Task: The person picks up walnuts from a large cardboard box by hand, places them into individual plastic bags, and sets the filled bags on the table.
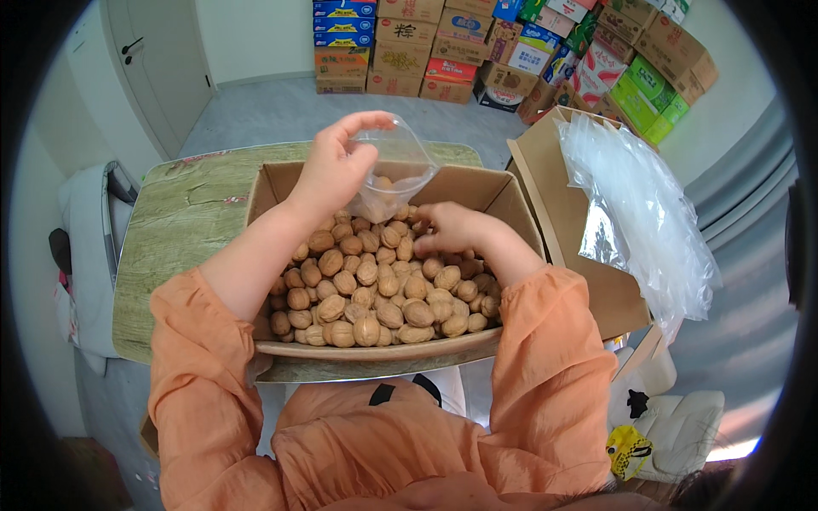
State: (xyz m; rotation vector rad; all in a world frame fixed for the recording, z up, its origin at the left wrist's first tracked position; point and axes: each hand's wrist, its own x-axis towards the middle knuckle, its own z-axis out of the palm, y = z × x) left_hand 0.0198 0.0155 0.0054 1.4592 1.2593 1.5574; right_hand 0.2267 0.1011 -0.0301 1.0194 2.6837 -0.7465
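Note:
Whole walnuts (pixel 386 281) in their shells fill much of an open cardboard box (pixel 383 349) in front of me. My left hand (pixel 339 156) holds a clear plastic bag (pixel 409 156) by its upper rim, above the far part of the box. The bag's mouth is spread, and a few walnuts show in its bottom. My right hand (pixel 450 228) is down among the walnuts at the right of the bag, its fingers curved and slightly apart. Whether a walnut lies between those fingers cannot be told.
The box stands on a table with a green wood-grain top (pixel 185 223). At its right, a second cardboard box (pixel 556 211) bears a pile of clear plastic bags (pixel 652 223). Stacked cartons (pixel 402 57) line the far wall. A yellow bag (pixel 629 452) lies by a white chair at the lower right.

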